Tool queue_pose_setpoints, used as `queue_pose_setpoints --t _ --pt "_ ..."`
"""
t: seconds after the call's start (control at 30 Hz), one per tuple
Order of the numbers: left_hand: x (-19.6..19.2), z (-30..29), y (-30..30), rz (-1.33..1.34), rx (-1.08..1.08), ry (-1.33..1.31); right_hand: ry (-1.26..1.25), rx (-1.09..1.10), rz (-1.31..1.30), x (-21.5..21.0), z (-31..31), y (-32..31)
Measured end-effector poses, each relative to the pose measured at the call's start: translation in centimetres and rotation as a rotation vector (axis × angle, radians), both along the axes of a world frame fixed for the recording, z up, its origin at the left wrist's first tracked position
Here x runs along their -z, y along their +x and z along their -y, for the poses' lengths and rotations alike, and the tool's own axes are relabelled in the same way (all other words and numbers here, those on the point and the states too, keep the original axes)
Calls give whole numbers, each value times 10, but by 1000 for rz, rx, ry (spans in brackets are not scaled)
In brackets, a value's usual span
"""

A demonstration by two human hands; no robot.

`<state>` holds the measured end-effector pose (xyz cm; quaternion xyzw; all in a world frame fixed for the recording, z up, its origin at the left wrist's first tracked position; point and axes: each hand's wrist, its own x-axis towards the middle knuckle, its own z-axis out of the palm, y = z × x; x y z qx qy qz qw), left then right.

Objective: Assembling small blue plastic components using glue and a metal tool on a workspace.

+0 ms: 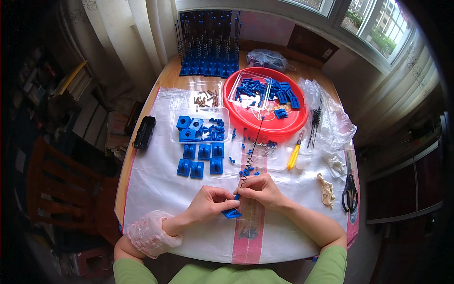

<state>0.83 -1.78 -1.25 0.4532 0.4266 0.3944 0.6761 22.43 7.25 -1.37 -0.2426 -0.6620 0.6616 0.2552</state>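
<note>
**Spring meets base at a crowded worktable**

We take the red basin [288, 124] as our marker. It sits on a table [165, 78] covered with a white plastic sheet [156, 184], and holds a clear tray and loose blue clips. Beyond the basin, at the table's far edge, stands a rack of finished blue bases with upright springs [208, 45]. To the basin's left lie a clear tray of blue blocks [198, 127] and a smaller tray of brown pins [205, 98]; nearer us than those, six blue bases [202, 159] lie in two rows. Just below the basin rests a yellow-handled screwdriver [294, 155], and to its lower right black scissors [350, 191].

Well below the basin, nearest us, our hands meet. Our left hand [208, 203] has its fingers closed on a small blue base [231, 213], pinching it just above the sheet. Our right hand [262, 189] has its fingertips pinched round the lower end of a long black wire spring [253, 144], whose straight tail slants up to the basin's rim.

We judge the risks small but real: the spring could slip from the pinch and flick away if pressed in crooked, and its long tail could sweep the small parts lying below the basin or catch the basin's rim.
</note>
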Motion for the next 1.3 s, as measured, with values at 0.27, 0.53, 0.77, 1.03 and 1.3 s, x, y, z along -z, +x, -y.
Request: queue_pose_setpoints --t 0.27,0.53,0.77,1.03,1.3 --pt "4 -1 1 -9 -17 7 -21 -5 -10 2 -1 1" --pt "5 0 1 2 -20 8 -41 -24 -9 -1 0 1" --pt "6 -1 0 18 -15 15 -66 -23 -10 -2 1 1" --pt "3 -1 1 28 -18 1 -8 -15 -10 -2 0 1" --pt "4 0 1 31 -29 14 -19 -17 -1 -2 1 0"
